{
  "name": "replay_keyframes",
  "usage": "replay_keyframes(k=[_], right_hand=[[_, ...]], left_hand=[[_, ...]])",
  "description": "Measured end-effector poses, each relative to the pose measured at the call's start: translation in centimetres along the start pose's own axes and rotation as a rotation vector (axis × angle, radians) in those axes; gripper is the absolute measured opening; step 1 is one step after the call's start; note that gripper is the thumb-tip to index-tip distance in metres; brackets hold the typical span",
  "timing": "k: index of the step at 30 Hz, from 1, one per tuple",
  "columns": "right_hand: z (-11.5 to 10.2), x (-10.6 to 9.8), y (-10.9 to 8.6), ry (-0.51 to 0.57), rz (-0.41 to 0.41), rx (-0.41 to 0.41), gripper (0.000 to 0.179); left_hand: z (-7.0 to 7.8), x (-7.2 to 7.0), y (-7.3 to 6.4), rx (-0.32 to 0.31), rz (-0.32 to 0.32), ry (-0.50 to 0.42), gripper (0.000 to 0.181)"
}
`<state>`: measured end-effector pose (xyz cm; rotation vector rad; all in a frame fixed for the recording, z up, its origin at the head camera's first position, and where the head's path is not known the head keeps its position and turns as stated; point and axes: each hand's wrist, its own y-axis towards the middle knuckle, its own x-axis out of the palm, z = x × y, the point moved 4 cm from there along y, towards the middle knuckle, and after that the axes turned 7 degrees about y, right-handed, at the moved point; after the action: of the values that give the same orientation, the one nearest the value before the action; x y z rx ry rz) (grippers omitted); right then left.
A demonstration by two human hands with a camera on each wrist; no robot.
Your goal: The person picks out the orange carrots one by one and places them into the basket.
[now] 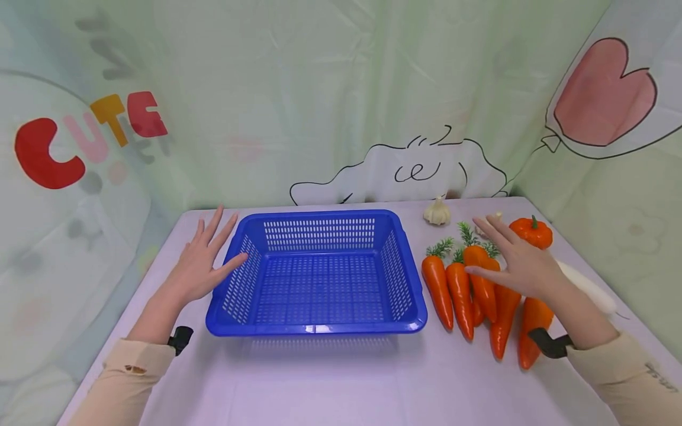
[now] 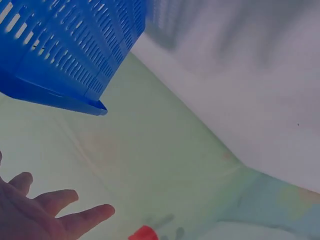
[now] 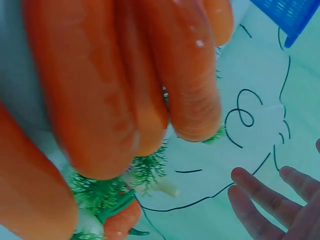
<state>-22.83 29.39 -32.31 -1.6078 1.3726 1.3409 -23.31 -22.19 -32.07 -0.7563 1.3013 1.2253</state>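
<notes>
A blue plastic basket [image 1: 319, 329] with slotted walls stands on the table, with nothing inside it. My left hand [image 1: 205, 260] hovers by its left wall, fingers spread and holding nothing; the left wrist view shows the same hand [image 2: 45, 215] apart from the basket [image 2: 65, 55]. Over the pile of carrots [image 1: 438, 290] to the basket's right is my right hand [image 1: 524, 260], its fingers stretched out and nothing in them. In the right wrist view, big orange carrots [image 3: 85, 90] with green tops fill the left side, and the hand [image 3: 285, 210] appears at lower right.
Behind the carrots sit a garlic bulb [image 1: 437, 212] and an orange pumpkin-shaped vegetable [image 1: 533, 232]; a second bulb is partly hidden by my right hand. A white radish [image 1: 586, 287] lies at the table's right side. Printed curtains [image 1: 330, 106] hang around the table.
</notes>
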Motion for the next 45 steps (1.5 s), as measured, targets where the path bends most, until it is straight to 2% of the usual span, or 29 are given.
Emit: replay_keyframes(k=[9, 20, 28, 39, 45], right_hand=[[1.5, 1.5, -0.2, 0.045, -0.031, 0.042, 0.095], [2.4, 3.0, -0.1, 0.135, -0.037, 0.041, 0.096], [2.9, 3.7, -0.1, 0.168, -0.031, 0.023, 0.094], [3.4, 4.6, -0.2, 0.206, -0.078, 0.061, 0.097], [3.7, 5.0, -0.2, 0.218, -0.099, 0.082, 0.099]], left_hand=[[-0.8, 1.2, -0.3, -0.016, 0.014, -0.149, 0.073], [-1.2, 2.8, -0.2, -0.029, 0.007, -0.282, 0.07], [-1.2, 3.6, -0.3, -0.016, 0.033, -0.399, 0.068], [-1.5, 5.0, -0.4, -0.037, 0.008, -0.541, 0.068], [-1.3, 5.1, -0.4, -0.032, 0.005, -0.591, 0.068]])
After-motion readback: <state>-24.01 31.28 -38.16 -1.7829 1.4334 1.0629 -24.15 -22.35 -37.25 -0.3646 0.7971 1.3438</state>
